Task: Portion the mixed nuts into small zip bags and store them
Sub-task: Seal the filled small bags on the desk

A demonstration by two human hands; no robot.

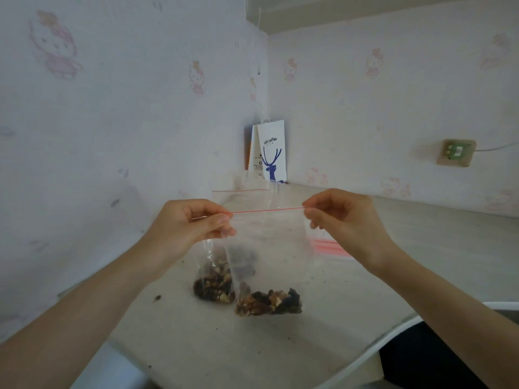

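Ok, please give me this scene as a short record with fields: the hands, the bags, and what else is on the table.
left grip: pinches top left corner of clear plastic zip bag with red strip
right grip: pinches its top right corner
contents: brown mixed nuts at the bottom
behind, left: second clear bag of nuts on the pale table
behind, right: red-striped empty bags, flat
corner: white paper bag with blue deer

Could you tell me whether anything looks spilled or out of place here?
Yes: a nut fragment lies loose on the table, left of the resting nut bag, with dark crumbs scattered around.
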